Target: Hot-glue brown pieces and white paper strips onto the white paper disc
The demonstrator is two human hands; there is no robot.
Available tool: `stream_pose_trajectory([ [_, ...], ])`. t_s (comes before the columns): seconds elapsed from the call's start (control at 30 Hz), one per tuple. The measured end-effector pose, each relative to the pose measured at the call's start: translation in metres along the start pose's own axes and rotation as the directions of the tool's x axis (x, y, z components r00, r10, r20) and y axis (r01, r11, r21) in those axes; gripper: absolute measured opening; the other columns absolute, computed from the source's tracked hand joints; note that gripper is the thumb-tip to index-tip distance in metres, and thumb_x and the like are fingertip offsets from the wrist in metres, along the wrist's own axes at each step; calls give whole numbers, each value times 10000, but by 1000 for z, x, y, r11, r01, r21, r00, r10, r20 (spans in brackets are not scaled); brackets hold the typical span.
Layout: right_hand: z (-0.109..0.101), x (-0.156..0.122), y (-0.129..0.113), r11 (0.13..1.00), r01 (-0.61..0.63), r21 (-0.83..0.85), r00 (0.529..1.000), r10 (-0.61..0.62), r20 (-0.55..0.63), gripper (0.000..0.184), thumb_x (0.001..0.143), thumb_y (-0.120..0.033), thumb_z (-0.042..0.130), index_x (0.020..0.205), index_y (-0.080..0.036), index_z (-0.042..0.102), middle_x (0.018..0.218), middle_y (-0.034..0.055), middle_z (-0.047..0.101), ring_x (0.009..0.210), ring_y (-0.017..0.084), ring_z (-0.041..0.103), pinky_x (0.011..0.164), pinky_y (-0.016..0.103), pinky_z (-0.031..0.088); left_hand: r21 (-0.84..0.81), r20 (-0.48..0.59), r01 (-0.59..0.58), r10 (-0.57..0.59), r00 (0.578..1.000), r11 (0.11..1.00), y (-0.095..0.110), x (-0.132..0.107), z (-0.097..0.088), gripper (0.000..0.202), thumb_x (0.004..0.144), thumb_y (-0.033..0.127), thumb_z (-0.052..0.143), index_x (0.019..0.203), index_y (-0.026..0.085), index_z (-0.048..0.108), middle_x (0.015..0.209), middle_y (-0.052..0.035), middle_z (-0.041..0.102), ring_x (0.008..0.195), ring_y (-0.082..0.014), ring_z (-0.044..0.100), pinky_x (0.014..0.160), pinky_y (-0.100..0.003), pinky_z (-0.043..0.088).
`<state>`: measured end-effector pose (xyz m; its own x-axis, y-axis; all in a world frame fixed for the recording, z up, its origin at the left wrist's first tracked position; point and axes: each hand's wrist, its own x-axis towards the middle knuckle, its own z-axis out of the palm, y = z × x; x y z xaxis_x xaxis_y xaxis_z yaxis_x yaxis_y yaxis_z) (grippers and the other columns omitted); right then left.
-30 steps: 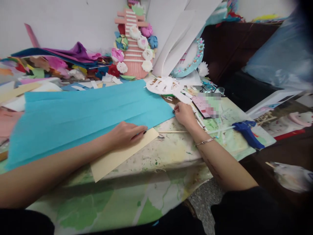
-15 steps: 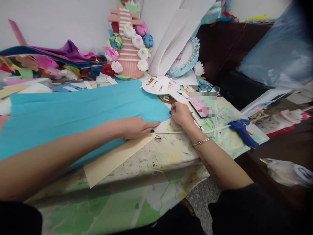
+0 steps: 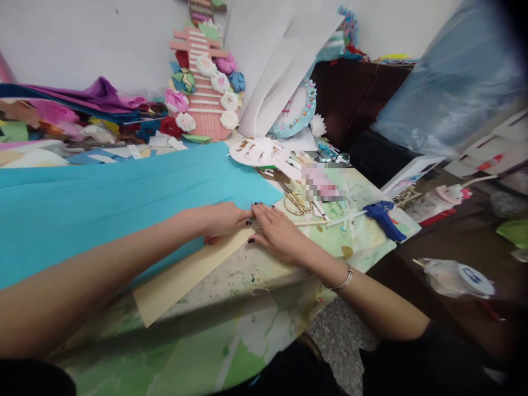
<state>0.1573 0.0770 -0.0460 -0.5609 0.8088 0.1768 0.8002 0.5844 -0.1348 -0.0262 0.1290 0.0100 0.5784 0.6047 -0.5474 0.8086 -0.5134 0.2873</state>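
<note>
A wide sheet of blue crepe paper [image 3: 124,195] lies across the table. My left hand [image 3: 220,221] rests at its front edge, with index finger and thumb close together on the paper and the other fingers curled beneath and partly hidden. A cream strip of card [image 3: 181,283] runs out from under this hand towards me. My right hand [image 3: 278,234] lies nearly flat, fingers stretched, its fingertips against my left fingertips near the paper's right corner. Gold-handled scissors [image 3: 297,203] lie just beyond it, blades partly hidden. A thin wooden stick [image 3: 309,223] shows to the right of my right hand.
A blue glue gun [image 3: 385,219] lies at the table's right end. Behind the sheet are a white fan-shaped cutout [image 3: 258,151], glasses [image 3: 336,158] and a pink instrument model with paper flowers [image 3: 202,91]. Coloured paper scraps [image 3: 61,118] pile up at the back left.
My right hand has left the spot where the scissors now show, come left and towards me, and opened out beside my left hand. The view has shifted slightly to the right.
</note>
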Motion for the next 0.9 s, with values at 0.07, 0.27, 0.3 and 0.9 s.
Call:
stream_pose_trajectory([
  [0.07, 2, -5, 0, 998, -60, -33, 998, 60, 11, 690, 983, -482, 369, 1477, -4, 326, 1526, 215, 364, 1423, 299, 337, 1177, 454, 249, 18, -5, 11, -11, 1000, 1000, 2, -1, -1, 557, 970, 284, 226, 1522, 207, 244, 390, 9, 503, 338, -196, 535, 416, -240, 423],
  [0.27, -1, -5, 11, 983, -155, -97, 988, 156, 4, 701, 974, -500, 360, 1470, -4, 348, 1501, 209, 409, 1413, 304, 357, 1165, 441, 267, 34, -9, -1, 1, 1000, 999, 6, -4, -3, 591, 977, 277, 238, 1553, 258, 109, 415, 13, 531, 349, -175, 535, 442, -228, 418],
  [0.3, -2, -4, 13, 980, -168, -109, 986, 169, 2, 720, 969, -510, 364, 1464, 13, 349, 1495, 221, 413, 1406, 314, 365, 1163, 438, 268, 31, -13, -3, 4, 1000, 1000, 6, -5, -3, 588, 978, 277, 239, 1552, 262, 115, 412, 16, 521, 346, -171, 531, 436, -224, 407],
  [0.9, -6, -4, 15, 953, -266, -143, 964, 267, -15, 715, 953, -585, 338, 1458, -81, 378, 1502, 179, 420, 1415, 312, 335, 1127, 569, 219, 418, -451, 100, 110, 886, 903, -6, -14, 44, 427, 977, 360, 406, 1380, 272, 516, 692, -106, 675, 578, -205, 605, 508, -251, 293],
])
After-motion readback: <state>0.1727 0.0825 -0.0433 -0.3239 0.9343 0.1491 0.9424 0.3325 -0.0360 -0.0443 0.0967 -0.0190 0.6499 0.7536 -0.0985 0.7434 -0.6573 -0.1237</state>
